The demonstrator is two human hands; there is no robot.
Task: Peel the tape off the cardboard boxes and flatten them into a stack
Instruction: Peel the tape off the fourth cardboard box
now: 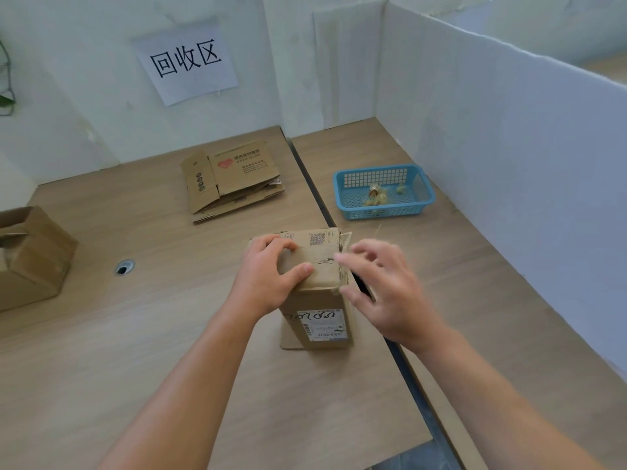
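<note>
Hands: our left hand [268,276] grips the upright box [322,300], our right hand [383,293] hangs loose-fingered beside its tape [343,283]; a flattened stack [230,181] lies done, the side box [30,256] waits.

a tall brown box [317,300] stands upright near the middle of the table [135,334], top flaps closed, white shipping label on its near face – loose clear tape [345,244] frays at its top right edge. farther back lies a stack of flattened boxes [230,181], printed in red. another box [30,256] sits far left – top open.
</note>
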